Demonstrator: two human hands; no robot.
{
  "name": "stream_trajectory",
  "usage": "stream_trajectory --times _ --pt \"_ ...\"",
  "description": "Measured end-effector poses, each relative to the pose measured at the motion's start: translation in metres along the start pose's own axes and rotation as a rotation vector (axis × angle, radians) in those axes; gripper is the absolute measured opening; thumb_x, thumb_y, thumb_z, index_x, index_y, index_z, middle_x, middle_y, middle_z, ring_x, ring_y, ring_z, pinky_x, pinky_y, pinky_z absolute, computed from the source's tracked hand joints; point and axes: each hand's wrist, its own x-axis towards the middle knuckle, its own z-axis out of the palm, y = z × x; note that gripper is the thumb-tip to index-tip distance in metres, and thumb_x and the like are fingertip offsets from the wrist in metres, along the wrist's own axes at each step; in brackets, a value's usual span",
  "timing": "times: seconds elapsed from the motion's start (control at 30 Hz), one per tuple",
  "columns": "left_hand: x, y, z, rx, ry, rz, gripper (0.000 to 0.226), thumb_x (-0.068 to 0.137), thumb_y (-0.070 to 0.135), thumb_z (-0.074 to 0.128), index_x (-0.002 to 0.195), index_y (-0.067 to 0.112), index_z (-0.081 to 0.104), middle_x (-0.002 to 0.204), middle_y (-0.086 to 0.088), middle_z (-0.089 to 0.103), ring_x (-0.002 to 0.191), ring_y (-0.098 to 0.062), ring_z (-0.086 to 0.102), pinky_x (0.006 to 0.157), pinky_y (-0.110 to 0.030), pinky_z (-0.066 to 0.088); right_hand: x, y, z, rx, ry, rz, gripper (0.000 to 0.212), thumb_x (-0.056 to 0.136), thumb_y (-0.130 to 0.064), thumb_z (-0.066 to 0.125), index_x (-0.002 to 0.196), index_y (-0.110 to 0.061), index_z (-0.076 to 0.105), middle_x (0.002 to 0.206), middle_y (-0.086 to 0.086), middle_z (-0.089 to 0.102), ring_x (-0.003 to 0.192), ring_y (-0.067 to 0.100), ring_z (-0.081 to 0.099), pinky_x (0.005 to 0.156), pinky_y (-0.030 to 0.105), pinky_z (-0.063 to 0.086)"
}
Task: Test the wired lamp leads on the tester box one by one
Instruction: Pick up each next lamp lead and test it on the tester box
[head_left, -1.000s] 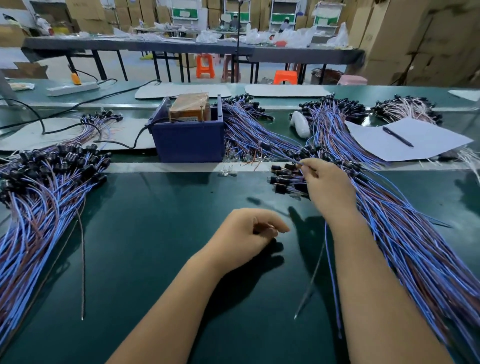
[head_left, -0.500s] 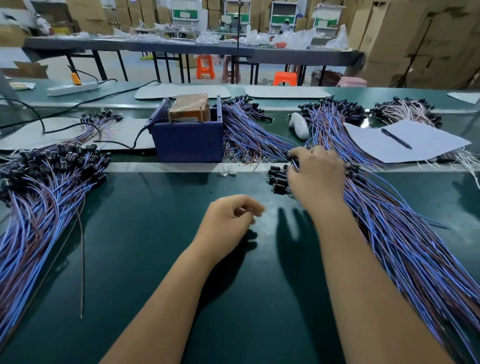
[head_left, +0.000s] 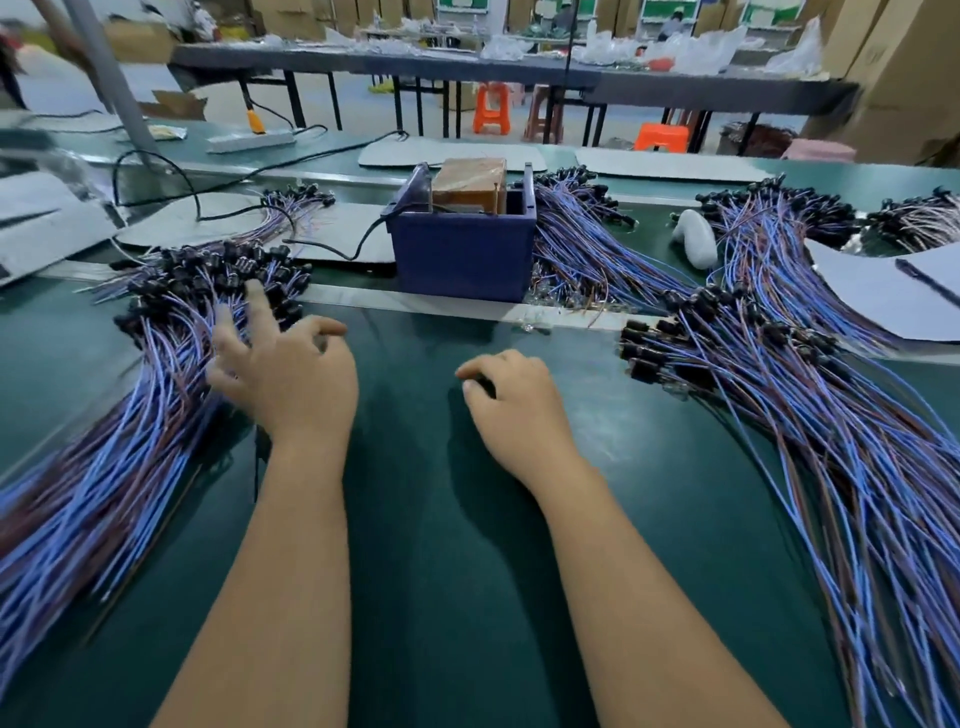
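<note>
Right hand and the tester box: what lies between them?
Head view: bare green mat, then the metal strip. Nothing else separates the right hand from the tester box.

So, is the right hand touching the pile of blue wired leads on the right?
No, the right hand rests on the green mat, apart from that pile.

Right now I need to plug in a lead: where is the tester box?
In the head view the tester box sits at centre back of the green bench, between the two lead piles, beyond both hands.
</note>
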Motion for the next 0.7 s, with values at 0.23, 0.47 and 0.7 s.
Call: stream_trajectory --times 0.23,0.47,0.7 --pt "0.009 -0.015 -0.002 0.238 -0.154 -0.169 0.046 0.083 0.014 0.053 0.127 0.026 0.055 0.147 -0.016 0.034 0.134 -0.036 0.025 0.106 -0.049 0.02 -0.002 -0.002 0.0 0.051 -0.009 0.003 0.022 0.097 -0.022 0.05 0.106 -0.026 0.069 0.11 -0.007 0.059 0.11 0.016 0.043 0.098 0.034 0.037" --pt "0.01 -0.014 0.003 0.182 -0.149 -0.169 0.04 0.092 0.016 0.05 0.132 0.021 0.049 0.118 -0.007 0.063 0.12 -0.033 0.042 0.091 -0.044 0.026 -0.001 -0.002 0.001 0.097 0.004 0.008 0.02 0.097 -0.021 0.05 0.101 -0.027 0.069 0.1 -0.013 0.053 0.104 0.013 0.041 0.099 0.033 0.037" --pt "0.007 -0.013 0.001 0.188 -0.026 -0.073 0.022 0.094 0.025 0.052 0.099 0.022 0.074 0.111 -0.006 0.063 0.112 -0.035 0.039 0.085 -0.042 0.028 -0.002 -0.003 0.001 0.119 0.012 -0.005 0.021 0.097 -0.018 0.05 0.101 -0.025 0.069 0.097 -0.012 0.053 0.102 0.013 0.043 0.098 0.033 0.037"
